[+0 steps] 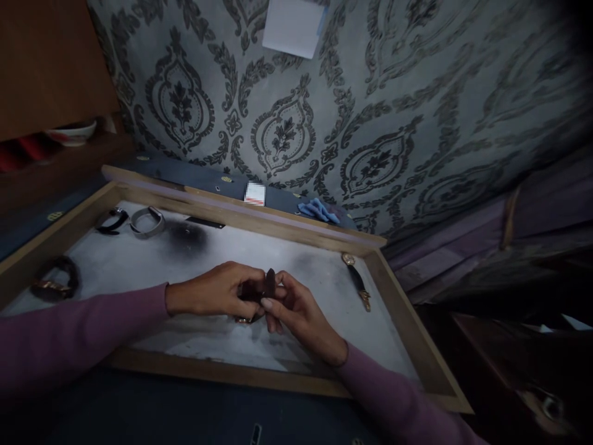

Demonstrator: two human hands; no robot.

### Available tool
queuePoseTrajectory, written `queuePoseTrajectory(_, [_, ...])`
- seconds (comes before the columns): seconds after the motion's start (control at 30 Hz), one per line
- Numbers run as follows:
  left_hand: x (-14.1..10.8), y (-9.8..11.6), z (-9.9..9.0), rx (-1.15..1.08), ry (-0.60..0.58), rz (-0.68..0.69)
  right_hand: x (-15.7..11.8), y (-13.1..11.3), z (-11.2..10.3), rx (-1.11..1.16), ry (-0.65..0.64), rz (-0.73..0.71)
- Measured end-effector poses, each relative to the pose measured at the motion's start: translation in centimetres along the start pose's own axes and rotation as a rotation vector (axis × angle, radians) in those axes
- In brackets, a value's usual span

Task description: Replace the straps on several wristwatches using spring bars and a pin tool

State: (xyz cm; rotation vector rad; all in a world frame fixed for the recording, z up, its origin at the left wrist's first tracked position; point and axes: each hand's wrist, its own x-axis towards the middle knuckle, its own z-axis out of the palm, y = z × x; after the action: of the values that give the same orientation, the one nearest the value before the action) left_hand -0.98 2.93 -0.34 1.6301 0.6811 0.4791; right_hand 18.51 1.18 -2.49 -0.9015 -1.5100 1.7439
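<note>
Over the middle of a shallow wooden tray (222, 372) with a pale bottom, my left hand (220, 290) and my right hand (301, 315) meet at a dark strap (270, 283). Both hands are closed on it, fingers pinched around its two sides. The strap's tip points up between them, and a small gold-coloured part (244, 320) shows beneath my left fingers. My fingers hide most of the strapped item, which looks like a watch.
Inside the tray lie a black watch (111, 221), a grey-banded watch (147, 222), a dark bracelet-like watch (55, 278) and a gold-and-black watch (356, 279). A blue cloth (319, 210) and small box (254, 193) sit behind the tray's back edge.
</note>
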Motion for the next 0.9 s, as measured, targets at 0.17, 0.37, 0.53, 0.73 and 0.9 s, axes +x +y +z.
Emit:
queuePoseTrajectory(0.17, [0.1, -0.2, -0.1, -0.031, -0.003, -0.028, 0.2, -0.1, -0.1, 0.040, 0.002, 0.036])
queuePoseTrajectory(0.37, [0.0, -0.5, -0.1, -0.039, 0.061, -0.045, 0.2, -0.1, -0.3, 0.132, 0.018, 0.039])
queuePoseTrajectory(0.53, [0.1, -0.3, -0.9, -0.076, 0.000, -0.087, 0.2, -0.4, -0.2, 0.156, 0.063, 0.059])
queuePoseTrajectory(0.73, [0.2, -0.8, -3.4, -0.210, -0.211, -0.151, 0.2, -0.3, -0.6, 0.190, 0.109, 0.073])
queuePoseTrajectory(0.9, [-0.1, -0.8, -4.0, -0.001, -0.241, -0.150, 0.2, -0.4, -0.8, 0.229, 0.163, 0.082])
